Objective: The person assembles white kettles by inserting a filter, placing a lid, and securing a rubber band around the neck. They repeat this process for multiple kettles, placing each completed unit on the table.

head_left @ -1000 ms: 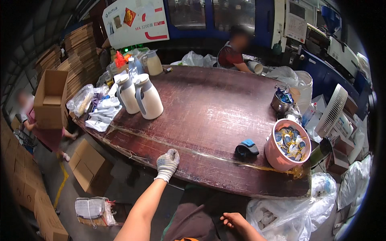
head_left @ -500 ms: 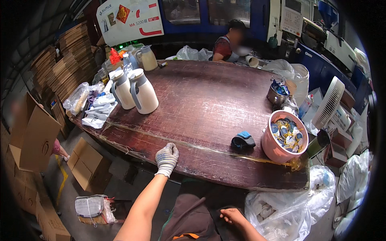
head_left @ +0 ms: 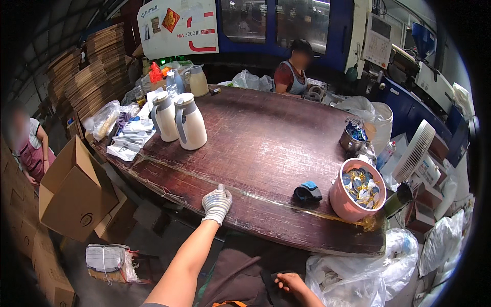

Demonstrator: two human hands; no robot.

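My left hand (head_left: pixel 217 203), in a striped white knit glove, rests on the near edge of the dark red-brown table (head_left: pixel 255 123). Its fingers are curled closed, and I see nothing in them. Low over my lap is my bare right hand (head_left: pixel 289 282), its fingers curled beside a dark strip of cloth; whether they hold anything is hidden. Right of my left hand lies a black and blue item (head_left: pixel 307 192), perhaps a wristband. Beyond it stands a pink bucket (head_left: pixel 348 205) filled with flat discs on yellow strings.
Two white jugs (head_left: pixel 192 128) stand on the left, near plastic bags and papers. A metal pot (head_left: pixel 352 145) and a white fan (head_left: pixel 415 148) are at right. Cartons (head_left: pixel 79 192) and a tied bundle (head_left: pixel 108 259) lie left. One person (head_left: pixel 291 74) sits across the table; another (head_left: pixel 33 146) stands left.
The view has shifted, so the table sits lower in the picture. A person at left has come into view, with a large carton moved right. My hands keep much the same pose.
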